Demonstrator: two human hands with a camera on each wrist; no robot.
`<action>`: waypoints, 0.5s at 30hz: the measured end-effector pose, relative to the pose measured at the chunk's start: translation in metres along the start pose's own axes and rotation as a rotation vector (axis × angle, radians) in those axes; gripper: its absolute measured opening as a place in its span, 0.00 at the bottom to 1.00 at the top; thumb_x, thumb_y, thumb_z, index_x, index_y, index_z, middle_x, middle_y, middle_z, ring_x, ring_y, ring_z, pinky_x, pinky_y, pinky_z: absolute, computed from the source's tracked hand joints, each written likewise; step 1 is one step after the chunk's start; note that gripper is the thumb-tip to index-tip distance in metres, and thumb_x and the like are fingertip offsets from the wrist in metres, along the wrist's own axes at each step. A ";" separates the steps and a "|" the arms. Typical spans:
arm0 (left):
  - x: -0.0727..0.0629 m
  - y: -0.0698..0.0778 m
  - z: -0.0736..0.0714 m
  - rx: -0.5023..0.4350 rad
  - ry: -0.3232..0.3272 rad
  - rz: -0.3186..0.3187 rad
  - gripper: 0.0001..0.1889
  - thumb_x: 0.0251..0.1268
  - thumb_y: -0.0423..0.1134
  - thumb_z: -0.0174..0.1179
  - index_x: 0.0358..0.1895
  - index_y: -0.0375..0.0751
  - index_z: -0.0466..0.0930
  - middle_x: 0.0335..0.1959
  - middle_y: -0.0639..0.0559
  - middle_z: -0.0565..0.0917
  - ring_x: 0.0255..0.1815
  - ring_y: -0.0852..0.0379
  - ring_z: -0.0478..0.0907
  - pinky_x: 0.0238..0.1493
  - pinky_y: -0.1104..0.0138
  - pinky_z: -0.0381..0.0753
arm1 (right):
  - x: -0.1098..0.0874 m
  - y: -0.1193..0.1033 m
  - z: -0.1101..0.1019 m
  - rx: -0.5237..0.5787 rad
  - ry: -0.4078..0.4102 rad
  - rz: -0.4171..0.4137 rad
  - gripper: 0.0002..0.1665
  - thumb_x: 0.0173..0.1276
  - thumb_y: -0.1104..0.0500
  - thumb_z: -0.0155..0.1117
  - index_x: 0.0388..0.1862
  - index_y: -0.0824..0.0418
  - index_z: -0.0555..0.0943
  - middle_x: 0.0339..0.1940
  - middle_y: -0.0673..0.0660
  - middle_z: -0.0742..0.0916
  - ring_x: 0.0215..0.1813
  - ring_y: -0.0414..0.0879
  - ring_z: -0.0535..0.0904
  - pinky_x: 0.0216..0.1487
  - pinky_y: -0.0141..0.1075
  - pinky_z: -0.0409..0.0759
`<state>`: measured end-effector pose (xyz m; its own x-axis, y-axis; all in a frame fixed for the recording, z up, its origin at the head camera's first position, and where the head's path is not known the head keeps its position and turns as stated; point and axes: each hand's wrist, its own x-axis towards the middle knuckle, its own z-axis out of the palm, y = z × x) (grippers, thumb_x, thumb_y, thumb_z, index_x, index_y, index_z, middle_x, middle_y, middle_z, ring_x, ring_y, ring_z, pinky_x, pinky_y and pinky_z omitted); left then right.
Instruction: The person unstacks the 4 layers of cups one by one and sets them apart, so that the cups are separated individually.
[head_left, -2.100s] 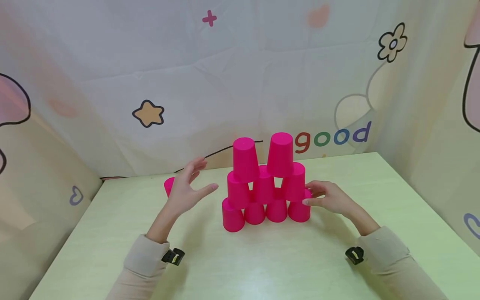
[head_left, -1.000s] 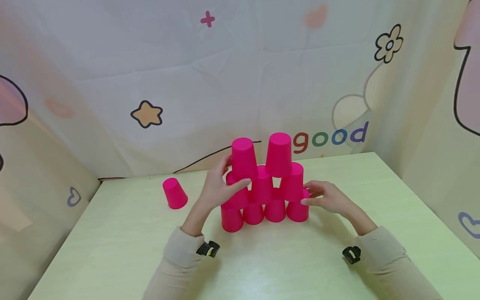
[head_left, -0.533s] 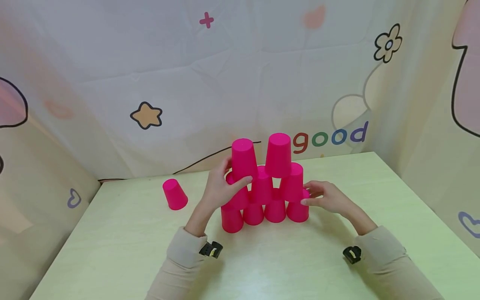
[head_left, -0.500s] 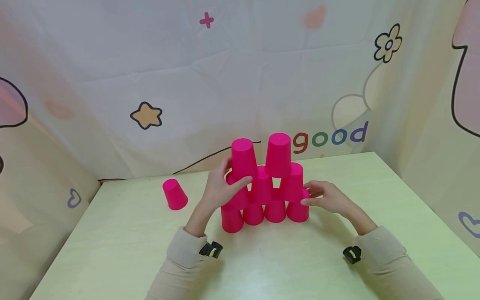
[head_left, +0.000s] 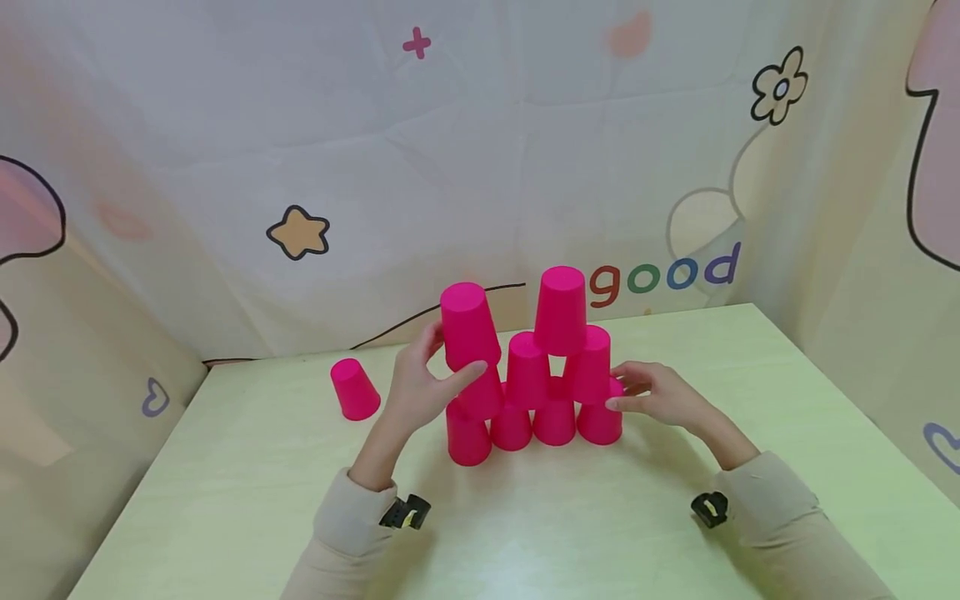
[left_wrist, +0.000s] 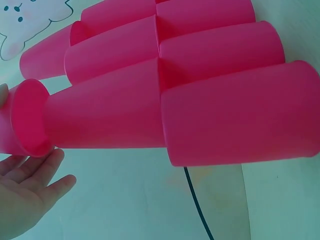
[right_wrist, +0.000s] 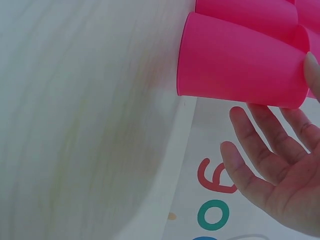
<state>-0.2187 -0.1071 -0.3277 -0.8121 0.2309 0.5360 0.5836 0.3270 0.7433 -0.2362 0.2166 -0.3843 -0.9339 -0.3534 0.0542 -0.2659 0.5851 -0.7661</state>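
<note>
Upside-down pink plastic cups stand in a stepped pyramid. My left hand (head_left: 422, 385) grips the upper left cup (head_left: 469, 327), thumb in front and fingers behind; this cup is tilted, above the left cup of the middle row (head_left: 481, 395). In the left wrist view, its open rim (left_wrist: 31, 117) faces the cup below. My right hand (head_left: 663, 397) rests loosely at the bottom right cup (head_left: 600, 425), thumb and fingertips against or close to its upper side. The upper right cup (head_left: 561, 311) sits on the middle row, its base toward the ceiling.
A separate pink cup (head_left: 356, 389) stands upside down on the table (head_left: 555, 533), left of the pyramid. Behind the table hangs a printed cloth (head_left: 375, 167) with a star and the word "good". Black wrist straps (head_left: 708, 509) show at both cuffs.
My left hand came in from the left and took hold of the upper left cup. That cup has since shifted left and tilted, off the middle cup. My right hand has stayed in place.
</note>
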 end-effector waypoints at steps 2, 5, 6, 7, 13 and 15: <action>-0.003 0.000 -0.002 0.001 0.005 0.003 0.30 0.50 0.37 0.66 0.59 0.40 0.66 0.51 0.50 0.75 0.54 0.55 0.72 0.56 0.55 0.70 | -0.001 -0.001 -0.001 -0.003 -0.001 -0.001 0.27 0.56 0.56 0.68 0.52 0.66 0.74 0.46 0.61 0.80 0.46 0.55 0.77 0.42 0.44 0.79; -0.006 0.000 -0.006 0.000 0.009 0.002 0.31 0.50 0.36 0.67 0.60 0.40 0.66 0.51 0.50 0.75 0.54 0.54 0.72 0.55 0.55 0.70 | -0.001 -0.002 -0.001 -0.002 -0.005 -0.002 0.27 0.56 0.56 0.68 0.53 0.66 0.73 0.46 0.61 0.80 0.46 0.55 0.77 0.42 0.44 0.79; -0.007 0.000 -0.007 0.002 0.010 0.000 0.31 0.49 0.36 0.67 0.60 0.40 0.66 0.52 0.50 0.75 0.54 0.54 0.72 0.55 0.54 0.70 | -0.001 -0.003 -0.001 -0.002 -0.005 -0.002 0.28 0.56 0.56 0.68 0.53 0.66 0.73 0.46 0.61 0.80 0.46 0.55 0.77 0.42 0.44 0.79; -0.008 0.000 -0.009 0.003 0.011 -0.004 0.32 0.49 0.36 0.67 0.60 0.41 0.66 0.52 0.50 0.75 0.54 0.54 0.72 0.55 0.54 0.70 | -0.001 -0.003 -0.001 -0.001 -0.006 -0.002 0.28 0.56 0.56 0.68 0.53 0.66 0.73 0.46 0.61 0.80 0.47 0.55 0.77 0.42 0.44 0.79; -0.013 0.002 -0.019 0.003 0.030 -0.010 0.31 0.50 0.36 0.67 0.59 0.40 0.67 0.51 0.49 0.76 0.54 0.53 0.72 0.55 0.55 0.71 | -0.001 -0.002 -0.001 -0.007 -0.010 -0.004 0.28 0.56 0.56 0.67 0.53 0.67 0.73 0.46 0.61 0.80 0.47 0.56 0.77 0.43 0.45 0.79; -0.016 0.001 -0.024 0.008 0.046 -0.014 0.31 0.49 0.36 0.67 0.59 0.40 0.67 0.51 0.49 0.76 0.54 0.54 0.72 0.55 0.55 0.71 | 0.000 -0.002 0.000 -0.009 -0.014 -0.003 0.28 0.56 0.56 0.67 0.53 0.67 0.73 0.46 0.61 0.80 0.47 0.56 0.77 0.43 0.45 0.79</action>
<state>-0.2052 -0.1319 -0.3257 -0.8192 0.1836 0.5433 0.5717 0.3372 0.7480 -0.2361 0.2153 -0.3826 -0.9298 -0.3649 0.0473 -0.2705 0.5906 -0.7603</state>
